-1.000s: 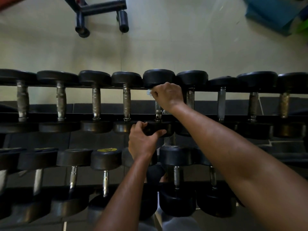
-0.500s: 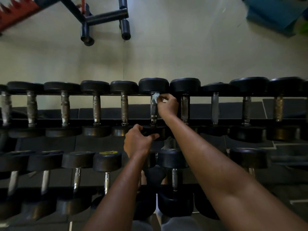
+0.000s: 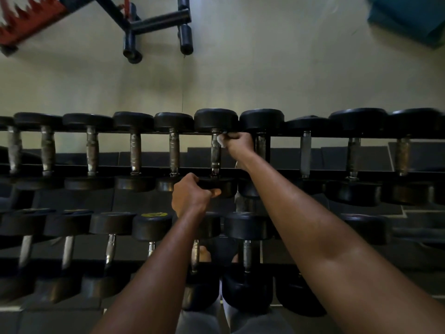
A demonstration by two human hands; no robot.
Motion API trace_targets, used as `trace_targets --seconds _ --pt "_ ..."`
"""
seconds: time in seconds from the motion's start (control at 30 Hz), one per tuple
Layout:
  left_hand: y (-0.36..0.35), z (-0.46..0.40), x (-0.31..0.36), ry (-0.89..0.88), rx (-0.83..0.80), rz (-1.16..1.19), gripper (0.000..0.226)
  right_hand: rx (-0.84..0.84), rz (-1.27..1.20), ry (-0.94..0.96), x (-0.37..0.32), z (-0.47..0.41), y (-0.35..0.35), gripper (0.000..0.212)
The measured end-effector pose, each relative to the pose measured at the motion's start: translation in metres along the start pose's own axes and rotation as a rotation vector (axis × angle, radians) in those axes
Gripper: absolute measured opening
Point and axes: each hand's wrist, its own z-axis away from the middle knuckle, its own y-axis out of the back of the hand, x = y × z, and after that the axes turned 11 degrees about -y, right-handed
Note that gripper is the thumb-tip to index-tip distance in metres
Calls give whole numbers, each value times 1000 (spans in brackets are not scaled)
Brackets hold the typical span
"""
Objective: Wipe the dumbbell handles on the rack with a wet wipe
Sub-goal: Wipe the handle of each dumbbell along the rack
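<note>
Here right grip clenches wet wipe against handle top; left grip grasps head.

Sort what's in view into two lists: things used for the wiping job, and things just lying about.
In use:
wet wipe
right hand
left hand
dumbbell being wiped
top-row dumbbells
rack

Lying about:
bench frame
red serrated part
teal mat

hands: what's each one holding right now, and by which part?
Left hand grips the near head of the dumbbell being cleaned, at its rim. Right hand pinches the wet wipe against the far end of that dumbbell's handle.
</note>
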Motion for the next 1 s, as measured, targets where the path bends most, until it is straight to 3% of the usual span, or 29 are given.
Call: trace_targets --seconds 0.13,0.33,0.6,0.7,0.8,0.87,0.93,1.0 --pt "0 -3 -2 -1 -5 5 58 6 85 -15 -6 -4 4 9" --pt "3 -1 0 -27 -21 9 57 -143 78 -180 18 9 11 23" --pt "2 2 0 -53 -33 9 51 -163 474 -77 37 23 15 26" --pt "3 4 1 -57 -34 7 51 -83 685 -13 34 35 13 28" --pt "4 2 2 -44 -34 19 53 -85 725 151 20 43 18 18" --pt "5 2 1 -26 -35 32 54 -29 709 393 3 47 16 19" --pt "4 1 -1 -10 -30 44 55 207 824 691 -14 45 9 18" --pt "2 3 -2 -3 -24 48 57 391 946 863 -19 40 1 24"
